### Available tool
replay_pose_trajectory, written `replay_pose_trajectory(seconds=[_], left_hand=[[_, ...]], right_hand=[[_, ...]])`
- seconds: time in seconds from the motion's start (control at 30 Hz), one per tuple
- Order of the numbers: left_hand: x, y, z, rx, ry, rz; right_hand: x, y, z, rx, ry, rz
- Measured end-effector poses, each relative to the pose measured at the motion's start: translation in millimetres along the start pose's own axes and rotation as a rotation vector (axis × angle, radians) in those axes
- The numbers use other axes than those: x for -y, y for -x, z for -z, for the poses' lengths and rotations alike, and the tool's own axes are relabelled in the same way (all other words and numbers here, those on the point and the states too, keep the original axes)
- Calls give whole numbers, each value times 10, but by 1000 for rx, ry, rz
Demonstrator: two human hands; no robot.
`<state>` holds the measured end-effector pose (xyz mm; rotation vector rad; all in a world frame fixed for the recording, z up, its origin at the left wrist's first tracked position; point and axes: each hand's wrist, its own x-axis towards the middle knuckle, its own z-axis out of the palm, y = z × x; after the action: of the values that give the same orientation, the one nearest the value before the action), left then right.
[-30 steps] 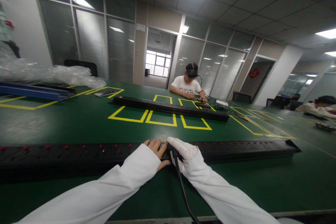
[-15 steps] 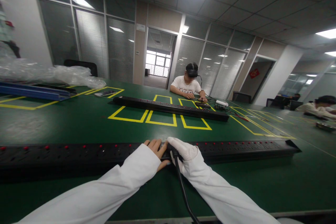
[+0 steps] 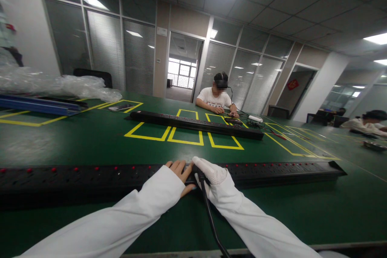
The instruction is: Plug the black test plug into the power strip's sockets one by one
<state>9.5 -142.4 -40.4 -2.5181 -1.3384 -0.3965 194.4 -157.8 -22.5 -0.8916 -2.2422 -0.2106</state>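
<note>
A long black power strip (image 3: 90, 177) with a row of red switches lies across the green table (image 3: 90, 141) in front of me. My bare left hand (image 3: 181, 173) rests on the strip's middle with its fingers laid flat. My gloved right hand (image 3: 211, 175) is right beside it, closed round a black plug whose cable (image 3: 211, 221) runs down toward me. The plug itself is mostly hidden by the glove.
A second black power strip (image 3: 196, 124) lies farther back over yellow floor-tape boxes. A person in a white shirt (image 3: 216, 98) sits at the far side with small devices. Blue rails (image 3: 39, 105) and plastic wrap (image 3: 60, 84) lie at the left. Another person (image 3: 367, 123) sits far right.
</note>
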Motion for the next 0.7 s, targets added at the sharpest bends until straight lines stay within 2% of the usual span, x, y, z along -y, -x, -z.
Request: replay_pose_trajectory(seconds=[0.3, 0.5, 0.7], left_hand=[[0, -11, 7, 14, -10, 6], [-4, -2, 21, 14, -7, 5], [-1, -8, 40, 21, -23, -1]], right_hand=[[136, 3, 66, -10, -79, -139], [165, -34, 7, -20, -155, -185], [166, -32, 86, -87, -229, -357]])
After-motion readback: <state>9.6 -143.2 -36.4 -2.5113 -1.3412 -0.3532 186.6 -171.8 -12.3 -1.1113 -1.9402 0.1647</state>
